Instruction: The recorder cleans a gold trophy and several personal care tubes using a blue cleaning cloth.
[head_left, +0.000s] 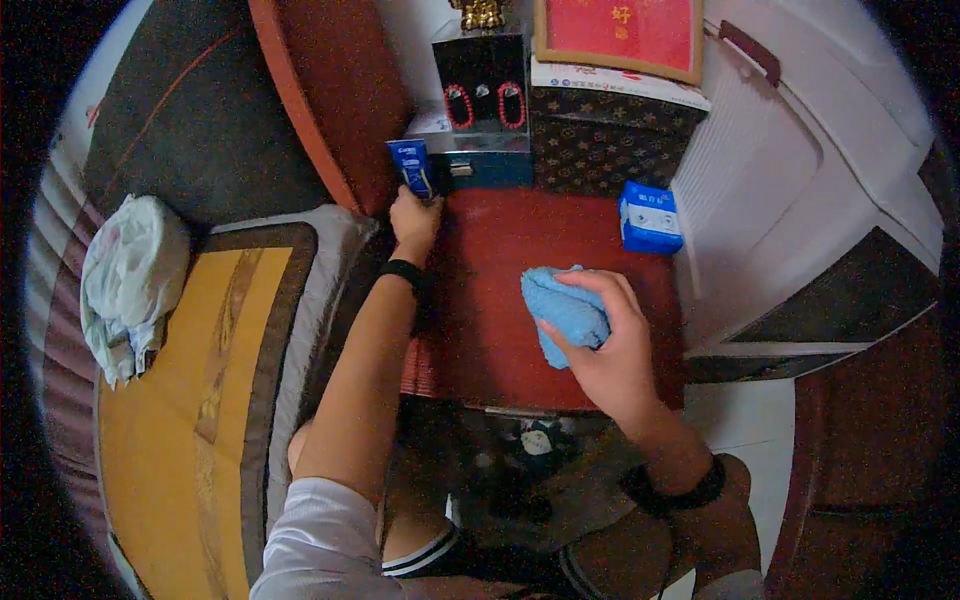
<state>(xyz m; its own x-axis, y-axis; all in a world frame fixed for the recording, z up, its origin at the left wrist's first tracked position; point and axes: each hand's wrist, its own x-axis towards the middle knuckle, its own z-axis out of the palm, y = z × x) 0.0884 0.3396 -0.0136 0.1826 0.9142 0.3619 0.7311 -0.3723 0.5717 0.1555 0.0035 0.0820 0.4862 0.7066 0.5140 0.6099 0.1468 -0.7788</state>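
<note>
My left hand (417, 220) grips the lower end of a blue tube (410, 163), which stands upright at the far left corner of a red tabletop (480, 300). In my right hand (615, 330) is a folded light-blue cloth (566, 307), held between thumb and fingers over the right part of the tabletop. Whether the cloth touches the surface cannot be told. A blue and white box (650, 217) sits at the far right, beyond my right hand.
Behind the tabletop stand a dark display case (482, 82) with red bead bracelets and a brown patterned box (611, 139) under a framed red picture (619, 34). A bed with a yellow mat (165, 420) and a plastic bag (131, 277) flanks the left; a white appliance (780, 172) the right.
</note>
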